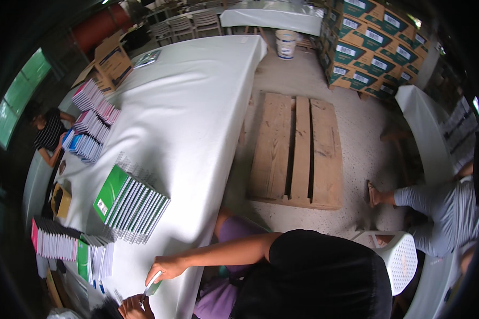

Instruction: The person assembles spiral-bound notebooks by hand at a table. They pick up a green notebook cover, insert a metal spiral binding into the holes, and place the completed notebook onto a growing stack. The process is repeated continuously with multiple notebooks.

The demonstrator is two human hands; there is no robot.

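My right hand [166, 267] is closed on a thin white-and-green piece [154, 278] at the near edge of the white-covered table [186, 101]; its kind cannot be made out. My left hand [135, 307], cut off by the lower edge, has its fingers curled at the lower end of that piece. Up and left of my hands, spiral notebooks with green covers [135, 207] stand in a fanned stack. Nearer the left edge are white-paged notebooks with a pink cover [56, 242] and several with a green cover [94, 258].
Across the table a person in a striped top [50, 130] is beside stacked notebooks [93, 119]. An open cardboard box [112, 64] stands behind. On the right are a wooden pallet [298, 154], stacked cartons [372, 42], a bucket [286, 45], a white stool [402, 266] and another person's legs [436, 207].
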